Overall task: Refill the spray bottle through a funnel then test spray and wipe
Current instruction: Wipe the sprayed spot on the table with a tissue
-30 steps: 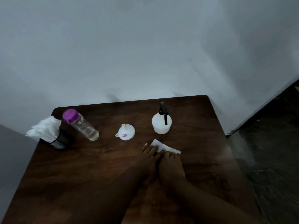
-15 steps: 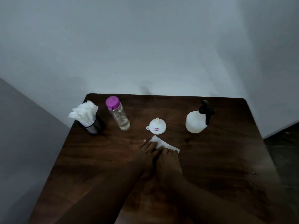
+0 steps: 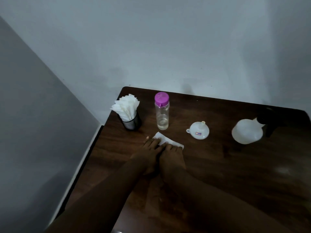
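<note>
The view has swung toward the left across the 2 earlier pictures: the spray bottle (image 3: pixel 246 131) now sits at the right edge, blurred, and the napkin holder (image 3: pixel 130 121) nearer the middle. More left wall shows, while the dark floor on the right has gone.

No legible text is present. The white funnel (image 3: pixel 199 130) carries one small rectangular sticker (image 3: pixel 198 133) with red and blue marks; its characters are too small and blurred to read. No other item shows markings.
</note>
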The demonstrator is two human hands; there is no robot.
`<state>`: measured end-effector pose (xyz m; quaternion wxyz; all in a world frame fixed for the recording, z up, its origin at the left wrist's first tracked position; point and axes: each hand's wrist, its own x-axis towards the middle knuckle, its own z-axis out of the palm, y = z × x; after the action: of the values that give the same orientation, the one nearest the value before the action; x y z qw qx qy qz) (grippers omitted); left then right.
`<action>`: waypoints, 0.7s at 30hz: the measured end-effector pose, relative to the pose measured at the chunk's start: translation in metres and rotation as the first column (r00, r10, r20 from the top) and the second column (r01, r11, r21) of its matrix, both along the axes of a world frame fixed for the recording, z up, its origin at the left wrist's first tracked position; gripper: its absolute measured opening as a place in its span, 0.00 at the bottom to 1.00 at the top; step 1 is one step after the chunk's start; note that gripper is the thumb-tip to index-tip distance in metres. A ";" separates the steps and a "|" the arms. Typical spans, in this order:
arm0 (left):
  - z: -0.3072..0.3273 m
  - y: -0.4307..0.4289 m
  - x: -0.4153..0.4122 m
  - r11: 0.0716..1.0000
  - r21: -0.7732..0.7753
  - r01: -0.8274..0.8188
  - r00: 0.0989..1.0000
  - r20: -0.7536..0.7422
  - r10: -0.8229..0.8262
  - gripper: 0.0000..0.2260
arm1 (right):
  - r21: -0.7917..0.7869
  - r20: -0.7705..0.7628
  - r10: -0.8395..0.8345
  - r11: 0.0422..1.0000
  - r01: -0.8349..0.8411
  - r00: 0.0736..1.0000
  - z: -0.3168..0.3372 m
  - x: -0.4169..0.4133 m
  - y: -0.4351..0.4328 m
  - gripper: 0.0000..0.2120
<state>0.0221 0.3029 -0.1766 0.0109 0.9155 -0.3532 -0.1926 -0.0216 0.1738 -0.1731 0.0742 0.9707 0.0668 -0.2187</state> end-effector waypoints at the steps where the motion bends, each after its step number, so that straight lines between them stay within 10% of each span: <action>1: 0.000 0.008 0.002 1.000 -0.009 -0.017 1.000 0.002 0.017 0.39 | -0.008 -0.008 0.016 1.000 -0.016 1.000 -0.001 0.004 0.008 0.36; 21: -0.005 0.114 -0.018 0.883 0.024 -0.468 0.884 0.033 0.467 0.37 | -0.075 0.097 0.442 0.897 -0.437 0.892 0.004 0.038 0.090 0.31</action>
<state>0.0038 0.4170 -0.1815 0.0382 0.9761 -0.1193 -0.1778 0.0166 0.2634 -0.1688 0.1499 0.9389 0.2747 -0.1432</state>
